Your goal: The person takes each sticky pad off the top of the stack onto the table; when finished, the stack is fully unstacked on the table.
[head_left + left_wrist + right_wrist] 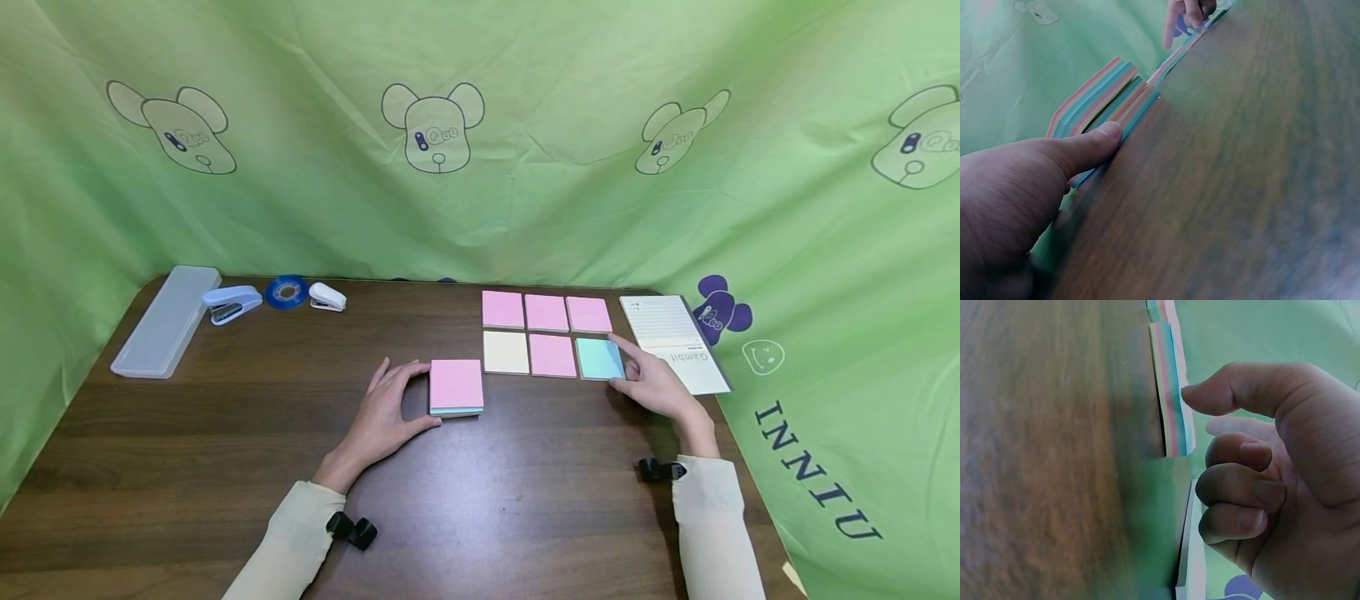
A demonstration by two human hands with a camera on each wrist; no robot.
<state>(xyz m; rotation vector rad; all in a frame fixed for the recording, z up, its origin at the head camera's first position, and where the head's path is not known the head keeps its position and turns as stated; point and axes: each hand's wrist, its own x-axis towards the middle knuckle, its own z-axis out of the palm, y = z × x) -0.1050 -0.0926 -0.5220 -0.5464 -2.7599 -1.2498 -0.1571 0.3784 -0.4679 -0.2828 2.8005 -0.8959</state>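
A pad of sticky notes with a pink top sheet (456,385) lies on the brown table (525,492), in front of a two-row grid of pads. My left hand (429,395) holds this pad by its left edge. Its thumb (1088,149) presses the striped side of the stack (1100,94), and the fingers lie at the far corner. My right hand (617,361) pinches the blue-topped pad (598,358), the right end of the grid's front row. The index finger is on its far corner, the thumb (1229,387) is against the pad's side (1172,394), and the other fingers are curled.
Three pink pads (546,312) form the back row; a cream pad (506,352) and a pink pad (552,355) fill the front. A lined notebook (675,342) lies at the right edge. Far left are a clear pencil case (167,321), stapler (231,302), blue tape roll (286,292) and small white stapler (327,297). Green cloth surrounds the table.
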